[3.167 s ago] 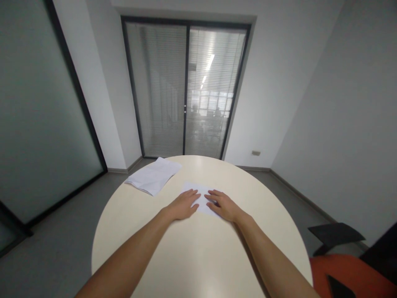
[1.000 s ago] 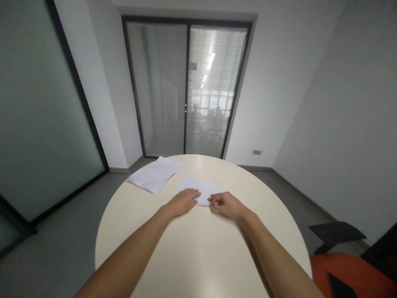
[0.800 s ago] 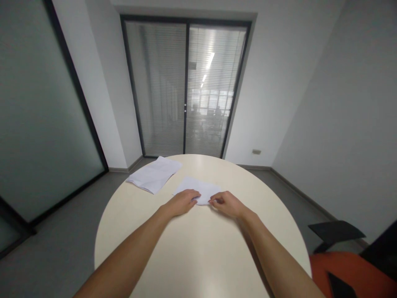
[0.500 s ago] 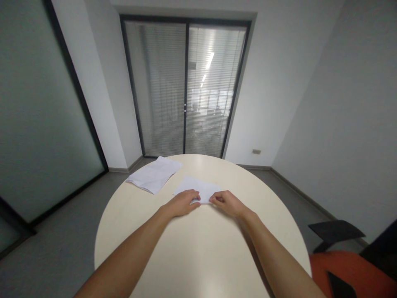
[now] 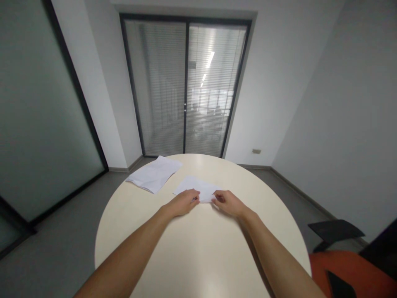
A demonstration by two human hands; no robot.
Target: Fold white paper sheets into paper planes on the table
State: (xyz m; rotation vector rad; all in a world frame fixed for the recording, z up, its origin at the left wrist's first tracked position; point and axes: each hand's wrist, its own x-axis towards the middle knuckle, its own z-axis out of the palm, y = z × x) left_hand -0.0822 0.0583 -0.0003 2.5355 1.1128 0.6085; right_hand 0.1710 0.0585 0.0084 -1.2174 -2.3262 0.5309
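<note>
A white sheet of paper (image 5: 207,192), apparently folded, lies in front of me on the round table (image 5: 192,256). My left hand (image 5: 184,202) is at its near left edge, thumb and fingers closed on the paper. At the near right corner is my right hand (image 5: 228,203), its curled fingers and thumb slightly apart, with the thumb tip by the paper's edge. Part of the near edge shows between the two hands. The hands cover both near corners of the sheet.
More white paper (image 5: 155,174), in loose layers, lies at the table's far left edge. An orange chair (image 5: 347,271) with black armrests stands at the right. Beyond the table is a glazed door (image 5: 161,91) with blinds.
My left thumb has drawn in toward the fingers at the paper's edge. The right fingertips have parted and shifted slightly right. The other papers have not moved.
</note>
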